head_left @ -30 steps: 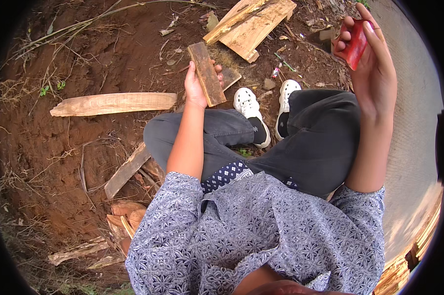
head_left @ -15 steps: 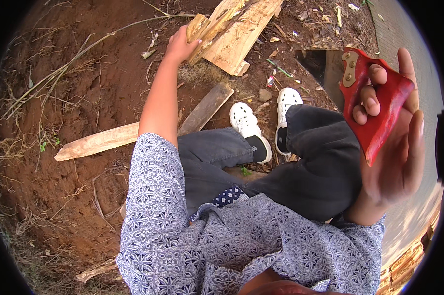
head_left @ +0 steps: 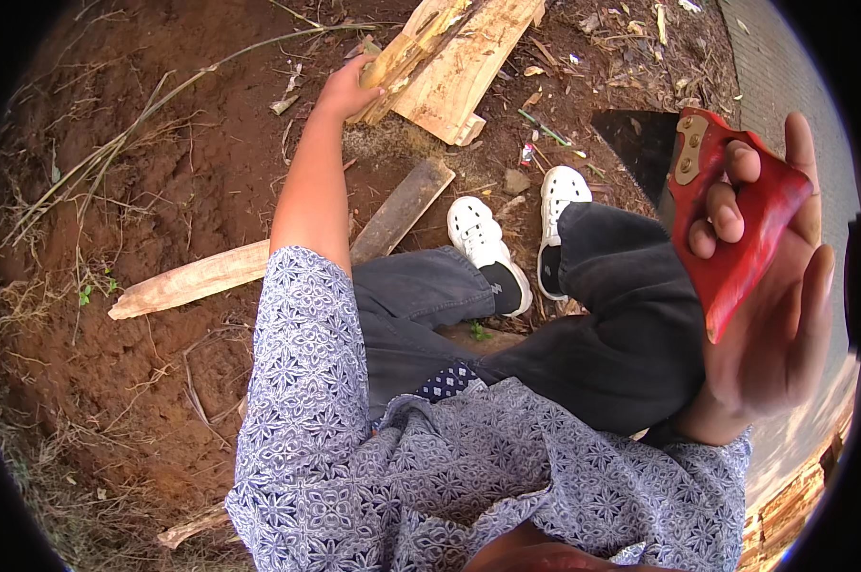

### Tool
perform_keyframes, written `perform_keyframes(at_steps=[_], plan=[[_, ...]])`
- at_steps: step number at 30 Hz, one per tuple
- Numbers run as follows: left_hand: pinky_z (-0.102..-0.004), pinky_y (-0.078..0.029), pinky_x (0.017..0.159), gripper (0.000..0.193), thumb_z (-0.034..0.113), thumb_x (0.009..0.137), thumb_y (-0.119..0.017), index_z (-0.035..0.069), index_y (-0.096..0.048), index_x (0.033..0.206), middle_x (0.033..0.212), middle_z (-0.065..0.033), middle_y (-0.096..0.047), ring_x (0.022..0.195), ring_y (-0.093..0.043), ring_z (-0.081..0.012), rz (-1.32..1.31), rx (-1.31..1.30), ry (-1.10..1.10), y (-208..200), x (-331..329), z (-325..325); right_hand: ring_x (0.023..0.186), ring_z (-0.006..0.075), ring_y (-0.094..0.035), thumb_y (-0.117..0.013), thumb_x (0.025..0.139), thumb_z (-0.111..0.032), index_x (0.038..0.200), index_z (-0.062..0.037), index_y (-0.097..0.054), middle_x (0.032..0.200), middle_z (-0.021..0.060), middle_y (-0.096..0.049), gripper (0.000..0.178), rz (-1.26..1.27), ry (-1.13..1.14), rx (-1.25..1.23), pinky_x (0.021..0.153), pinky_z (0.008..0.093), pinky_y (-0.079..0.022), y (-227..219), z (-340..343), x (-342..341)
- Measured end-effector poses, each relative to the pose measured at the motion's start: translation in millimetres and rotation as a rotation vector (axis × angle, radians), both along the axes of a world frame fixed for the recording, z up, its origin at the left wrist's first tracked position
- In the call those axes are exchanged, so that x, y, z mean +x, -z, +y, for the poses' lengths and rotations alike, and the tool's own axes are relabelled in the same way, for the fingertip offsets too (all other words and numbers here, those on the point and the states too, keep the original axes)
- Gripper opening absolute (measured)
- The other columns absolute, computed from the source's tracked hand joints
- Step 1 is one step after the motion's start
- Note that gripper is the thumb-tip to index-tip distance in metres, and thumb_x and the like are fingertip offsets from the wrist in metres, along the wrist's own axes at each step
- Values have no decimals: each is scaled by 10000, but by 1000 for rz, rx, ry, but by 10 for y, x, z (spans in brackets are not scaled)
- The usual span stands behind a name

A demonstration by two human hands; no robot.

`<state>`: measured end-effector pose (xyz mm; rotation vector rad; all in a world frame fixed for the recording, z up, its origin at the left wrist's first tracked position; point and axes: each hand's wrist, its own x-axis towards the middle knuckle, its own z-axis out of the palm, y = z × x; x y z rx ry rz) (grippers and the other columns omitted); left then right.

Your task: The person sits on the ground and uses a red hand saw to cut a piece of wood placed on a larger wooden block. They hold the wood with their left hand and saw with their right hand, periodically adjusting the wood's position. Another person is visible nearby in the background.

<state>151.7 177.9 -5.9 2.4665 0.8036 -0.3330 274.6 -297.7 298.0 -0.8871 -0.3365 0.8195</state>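
Observation:
My left hand (head_left: 347,92) reaches far forward and grips the near end of a rough split piece of wood (head_left: 413,59). This piece lies along the left side of a wider pale board (head_left: 468,71). At the right my raised right hand (head_left: 769,276) holds a handsaw by its red handle (head_left: 735,214), with several fingers curled through the grip hole. The thumb and one finger stay off the handle. Two rivets show on the tan plate where the dark blade (head_left: 635,148) begins. The blade points left, foreshortened and apart from the wood.
A pale split plank (head_left: 197,276) and a grey weathered board (head_left: 402,210) lie on the brown soil left of my white clogs (head_left: 478,234). Long dry stalks (head_left: 154,119) cross the ground at the left. Grey paving (head_left: 783,67) borders the right, with a split log (head_left: 788,510) lower down.
The split wood has turned in my left hand, and its cut end face shows less. The handsaw has shifted slightly right and down, showing more of the blade's flat side.

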Motion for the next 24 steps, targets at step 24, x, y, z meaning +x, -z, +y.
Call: perform_keyframes(at_steps=[24], plan=[[-407,-509,1057,748,246,858,-841,172,-506,1522,1407,-209,-635,1260,-651,-299,-41,-36,-30,23,127,85,1123,215,-486,-476,1079,-341,1631,45,-69,1471,202,-343,787,-29,-48,3,982,363,-431,-145,92,73]])
